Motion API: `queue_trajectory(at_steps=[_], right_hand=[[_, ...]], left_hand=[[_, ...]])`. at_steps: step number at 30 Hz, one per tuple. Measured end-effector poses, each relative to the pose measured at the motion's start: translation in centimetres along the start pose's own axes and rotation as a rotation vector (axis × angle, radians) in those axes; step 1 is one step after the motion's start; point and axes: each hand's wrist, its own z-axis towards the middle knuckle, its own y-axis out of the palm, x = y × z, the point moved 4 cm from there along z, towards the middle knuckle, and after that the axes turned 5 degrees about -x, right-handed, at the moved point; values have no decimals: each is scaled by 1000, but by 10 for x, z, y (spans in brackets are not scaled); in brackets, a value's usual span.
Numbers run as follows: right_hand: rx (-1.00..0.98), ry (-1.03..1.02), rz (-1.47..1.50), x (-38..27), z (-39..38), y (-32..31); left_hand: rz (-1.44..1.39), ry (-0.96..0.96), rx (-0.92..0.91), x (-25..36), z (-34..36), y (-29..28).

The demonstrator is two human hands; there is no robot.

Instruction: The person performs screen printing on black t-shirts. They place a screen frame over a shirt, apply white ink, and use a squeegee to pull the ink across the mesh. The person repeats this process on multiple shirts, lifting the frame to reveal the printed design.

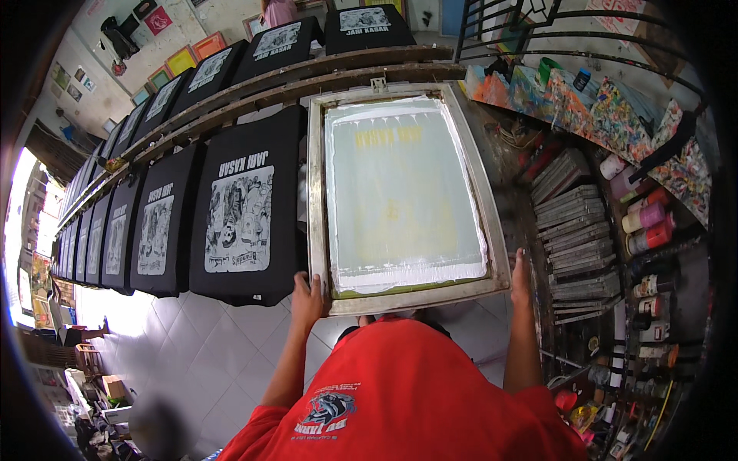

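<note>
A large screen printing frame point(317, 192) lies in front of me, its worn pale rim around a greenish-white mesh. White ink point(400, 280) is smeared thickly along the mesh's near end and thinly along its sides and far end. Faint yellow lettering and a faint picture show through the mesh. My left hand point(307, 300) is closed at the frame's near left corner. On the opposite side my right hand point(521, 278) holds the near right edge, fingers fairly straight and partly hidden. Whatever lies under the frame is covered.
Black shirts with white prints point(238, 207) lie on boards to the left, with another row point(280, 42) beyond a long rail point(231, 96). Stacked grey slabs point(576, 246) and ink bottles point(649, 219) stand at right. Paint-splattered panels point(615, 115) lean behind. Pale tiles point(223, 346) cover the floor.
</note>
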Motion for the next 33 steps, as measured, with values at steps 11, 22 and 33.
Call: queue_trajectory(at_steps=[11, 22, 33], right_hand=[[23, 194, 359, 82, -56, -27], [177, 441, 414, 204, -251, 43], [293, 609, 488, 286, -488, 141]], left_hand=[[-1275, 1393, -843, 315, -78, -185], [-1628, 1392, -1821, 304, -97, -213], [-1776, 1231, -2373, 246, -128, -247]])
